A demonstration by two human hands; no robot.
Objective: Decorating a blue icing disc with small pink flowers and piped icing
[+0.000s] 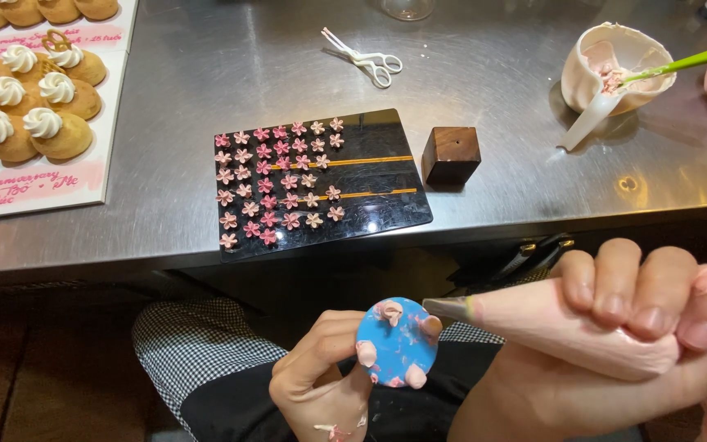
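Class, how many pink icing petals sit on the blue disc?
4 petals: one at the top edge, one at the right by the piping tip, one at the lower left, one at the bottom; none seems hidden.

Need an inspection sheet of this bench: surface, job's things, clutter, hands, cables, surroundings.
Surface: steel table, bare metal with glare, edge toward the person.
Job's things: blue disc carrying a few pink petals; pink piping bag, metal tip at the disc's edge; black board with rows of small pink flowers.
Clutter: white scissors, brown wooden block, white bowl with pink cream and a green-handled tool, tray of cream-topped pastries.
Hands: left hand holds the disc from below; right hand grips the bag.
Cables: nothing seen.
Surroundings: checkered trousers, dark apron, dark floor.
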